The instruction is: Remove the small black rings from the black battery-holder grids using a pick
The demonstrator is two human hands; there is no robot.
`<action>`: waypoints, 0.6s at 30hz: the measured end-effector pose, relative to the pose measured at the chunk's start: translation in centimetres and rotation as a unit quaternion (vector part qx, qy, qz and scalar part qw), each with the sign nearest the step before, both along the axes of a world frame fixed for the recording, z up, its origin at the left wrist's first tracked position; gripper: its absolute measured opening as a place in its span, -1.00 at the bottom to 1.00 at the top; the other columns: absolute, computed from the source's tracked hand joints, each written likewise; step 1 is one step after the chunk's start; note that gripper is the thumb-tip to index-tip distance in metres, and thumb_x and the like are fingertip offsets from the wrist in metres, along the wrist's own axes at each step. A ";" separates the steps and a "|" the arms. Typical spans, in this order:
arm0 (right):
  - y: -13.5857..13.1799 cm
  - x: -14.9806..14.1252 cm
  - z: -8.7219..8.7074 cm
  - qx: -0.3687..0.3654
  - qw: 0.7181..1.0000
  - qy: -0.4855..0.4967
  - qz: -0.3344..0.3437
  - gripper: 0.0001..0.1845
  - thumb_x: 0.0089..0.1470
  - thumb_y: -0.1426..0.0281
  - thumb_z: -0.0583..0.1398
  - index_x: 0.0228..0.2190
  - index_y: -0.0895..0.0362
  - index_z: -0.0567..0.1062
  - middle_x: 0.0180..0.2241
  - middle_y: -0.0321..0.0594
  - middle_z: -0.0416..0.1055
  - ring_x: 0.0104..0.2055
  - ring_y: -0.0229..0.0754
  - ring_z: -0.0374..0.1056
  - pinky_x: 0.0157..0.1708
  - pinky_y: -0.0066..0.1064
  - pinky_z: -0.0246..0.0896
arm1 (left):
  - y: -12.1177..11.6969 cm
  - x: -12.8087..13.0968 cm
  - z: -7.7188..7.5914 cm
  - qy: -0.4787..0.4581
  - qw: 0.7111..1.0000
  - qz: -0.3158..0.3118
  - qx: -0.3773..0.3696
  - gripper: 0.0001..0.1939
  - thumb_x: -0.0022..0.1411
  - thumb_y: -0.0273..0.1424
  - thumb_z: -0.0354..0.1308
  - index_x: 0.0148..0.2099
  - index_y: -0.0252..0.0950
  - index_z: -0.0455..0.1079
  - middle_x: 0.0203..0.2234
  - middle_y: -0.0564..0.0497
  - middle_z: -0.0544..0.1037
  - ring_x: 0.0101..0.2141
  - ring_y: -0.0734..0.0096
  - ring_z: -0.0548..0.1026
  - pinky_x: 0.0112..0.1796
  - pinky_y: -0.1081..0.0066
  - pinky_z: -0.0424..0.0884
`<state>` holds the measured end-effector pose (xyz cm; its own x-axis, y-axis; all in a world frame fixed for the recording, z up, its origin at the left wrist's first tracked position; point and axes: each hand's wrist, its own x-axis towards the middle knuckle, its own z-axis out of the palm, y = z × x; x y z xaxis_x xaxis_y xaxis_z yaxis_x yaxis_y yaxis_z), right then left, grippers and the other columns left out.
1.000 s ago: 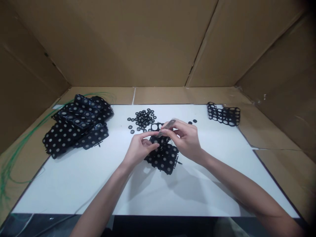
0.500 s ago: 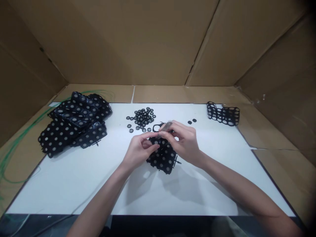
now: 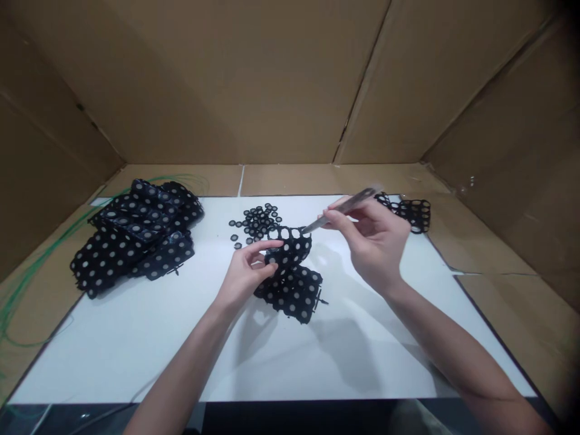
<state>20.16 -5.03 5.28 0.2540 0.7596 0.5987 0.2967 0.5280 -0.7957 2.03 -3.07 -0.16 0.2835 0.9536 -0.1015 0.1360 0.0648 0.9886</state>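
Note:
My left hand (image 3: pixel 244 272) pinches the left edge of a black sheet of moulded rubbery rings with grey centres (image 3: pixel 294 296). The sheet is bent, its upper part raised, and the top row shows open holes. My right hand (image 3: pixel 374 241) is closed round a slim grey metal tool (image 3: pixel 344 208) with a narrow tip, whose exact kind I cannot make out. Its tip meets or hovers at the sheet's top right corner. Just behind my left hand lies a heap of small black rings with grey centres (image 3: pixel 258 220).
A pile of black dotted sheets (image 3: pixel 136 226) lies at the left of the white table (image 3: pixel 149 338). A black lattice of emptied holes (image 3: pixel 414 214) sits at the back right, partly behind my right hand. Green strands (image 3: pixel 40 260) run along the left; cardboard walls (image 3: pixel 217 78) surround the table.
My right hand with the tool has moved right and away from my left fingers. The sheet's upper part and its open holes now show. My right hand now covers where two dark discs lay.

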 end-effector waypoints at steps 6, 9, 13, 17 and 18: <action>0.0 -1.2 -1.5 -0.036 0.997 -0.015 0.070 -0.95 -0.03 0.49 0.18 -0.49 0.15 0.44 -0.42 -0.28 0.40 -0.41 -0.30 0.36 -0.45 -0.42 0.42 | 0.3 -0.1 -0.3 -0.037 0.998 0.054 0.015 -0.75 -0.13 -0.38 0.28 -0.30 -0.25 0.44 -0.34 0.05 0.51 -0.33 0.43 0.41 -0.27 0.45 0.27; -0.2 -1.6 -1.8 -0.028 0.997 0.002 0.067 -0.95 -0.02 0.50 0.18 -0.48 0.15 0.44 -0.41 -0.28 0.40 -0.39 -0.29 0.37 -0.43 -0.42 0.42 | 0.3 0.0 -0.3 -0.043 0.998 0.027 0.038 -0.77 -0.07 -0.40 0.25 -0.27 -0.25 0.46 -0.26 0.02 0.52 -0.20 0.36 0.41 -0.15 0.41 0.25; 0.0 -1.7 -2.0 -0.024 0.998 -0.002 0.064 -0.94 -0.02 0.51 0.17 -0.48 0.15 0.44 -0.41 -0.28 0.40 -0.39 -0.30 0.37 -0.44 -0.44 0.41 | 0.1 0.1 -0.2 -0.027 0.999 0.008 0.041 -0.73 0.00 -0.42 0.19 -0.17 -0.22 0.46 -0.18 0.00 0.52 -0.11 0.31 0.40 -0.06 0.36 0.22; 0.2 -1.7 -2.3 -0.032 0.997 -0.029 0.067 -0.95 -0.02 0.50 0.17 -0.49 0.15 0.45 -0.42 -0.26 0.42 -0.38 -0.29 0.37 -0.43 -0.44 0.40 | -0.1 0.1 -0.2 -0.012 0.998 0.010 0.055 -0.63 -0.02 -0.47 0.19 -0.09 -0.19 0.41 -0.10 0.02 0.48 -0.07 0.30 0.38 -0.03 0.34 0.20; 0.2 -1.8 -2.3 -0.033 0.997 -0.034 0.067 -0.95 -0.02 0.49 0.18 -0.48 0.15 0.45 -0.41 -0.26 0.42 -0.38 -0.29 0.37 -0.43 -0.44 0.40 | -0.1 0.1 -0.2 -0.006 0.998 0.006 0.060 -0.63 -0.03 -0.48 0.19 -0.10 -0.19 0.41 -0.11 0.01 0.48 -0.08 0.29 0.38 -0.03 0.33 0.21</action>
